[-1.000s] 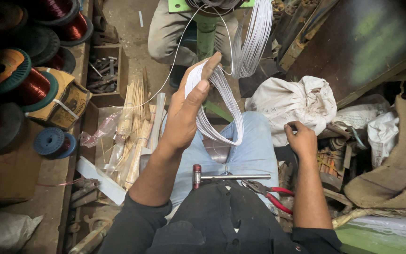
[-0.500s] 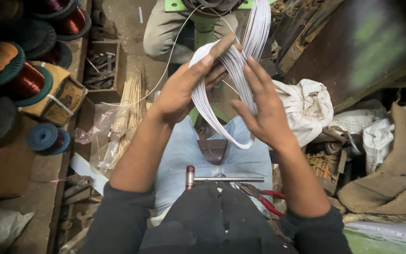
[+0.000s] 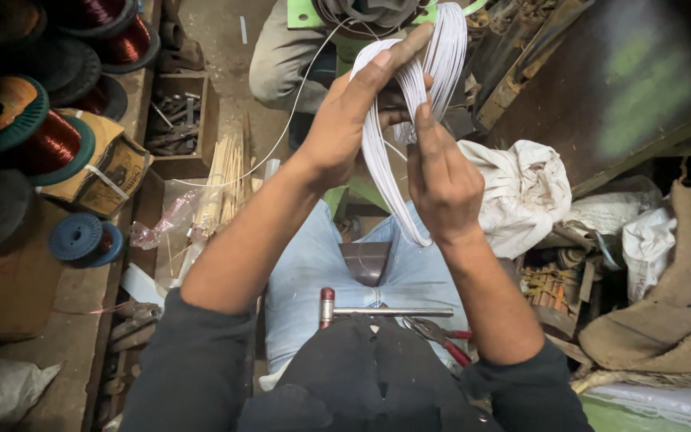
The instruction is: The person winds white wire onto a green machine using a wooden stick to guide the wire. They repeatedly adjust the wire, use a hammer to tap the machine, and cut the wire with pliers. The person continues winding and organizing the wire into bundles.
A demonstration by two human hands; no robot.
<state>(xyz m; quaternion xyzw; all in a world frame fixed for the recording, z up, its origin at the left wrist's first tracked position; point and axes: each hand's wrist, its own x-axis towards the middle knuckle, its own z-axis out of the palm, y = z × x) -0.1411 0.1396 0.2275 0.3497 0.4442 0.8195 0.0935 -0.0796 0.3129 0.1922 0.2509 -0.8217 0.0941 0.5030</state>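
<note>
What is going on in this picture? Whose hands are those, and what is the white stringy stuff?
The camera sits on a person's head and looks down, so you see their own arms and lap. Their left hand and right hand both hold a bundle of thin white wire looped into a long coil. A small hammer and red-handled pliers rest on their lap. On the left are spools of copper wire and a blue spool. Another person sits opposite.

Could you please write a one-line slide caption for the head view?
Left hand and right hand hold a loop of white wire above a hammer on the lap.
</note>
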